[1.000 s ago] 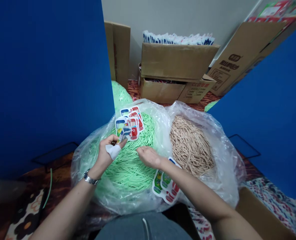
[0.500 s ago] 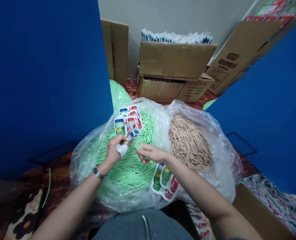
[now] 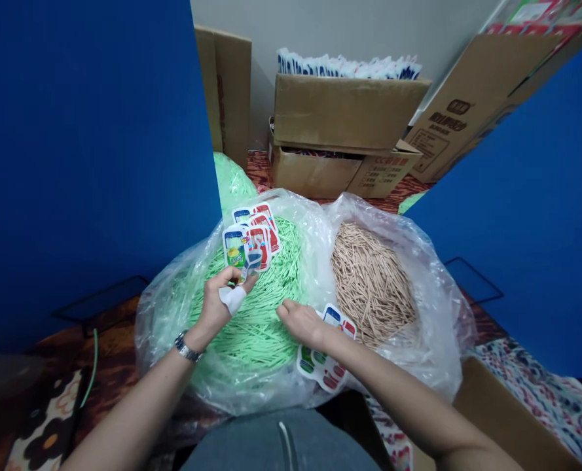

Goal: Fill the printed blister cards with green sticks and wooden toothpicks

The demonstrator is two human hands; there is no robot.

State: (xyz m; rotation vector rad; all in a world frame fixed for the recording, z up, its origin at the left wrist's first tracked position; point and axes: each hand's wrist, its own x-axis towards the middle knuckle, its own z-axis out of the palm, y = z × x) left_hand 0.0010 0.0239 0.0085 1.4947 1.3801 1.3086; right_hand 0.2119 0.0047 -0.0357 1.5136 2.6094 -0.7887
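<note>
- Under the right wrist, printed cards [image 3: 337,374] overlap.
- Below both hands lie green sticks [image 3: 258,347]; the right hand [image 3: 301,324] has fingers drawn together, any hold unclear.
- Ahead, the left hand [image 3: 216,302] pinches a pouch [image 3: 253,260].
- Beyond the right hand, brown sticks [image 3: 374,281].

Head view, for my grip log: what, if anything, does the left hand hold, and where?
A printed packet, pinched near its lower end by the left hand.

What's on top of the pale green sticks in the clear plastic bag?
White-edged red, blue and green printed packets overlap at the far end of the pale green sticks; the left hand pinches one. The right hand is over their right side. What lies beneath is hidden.
</note>
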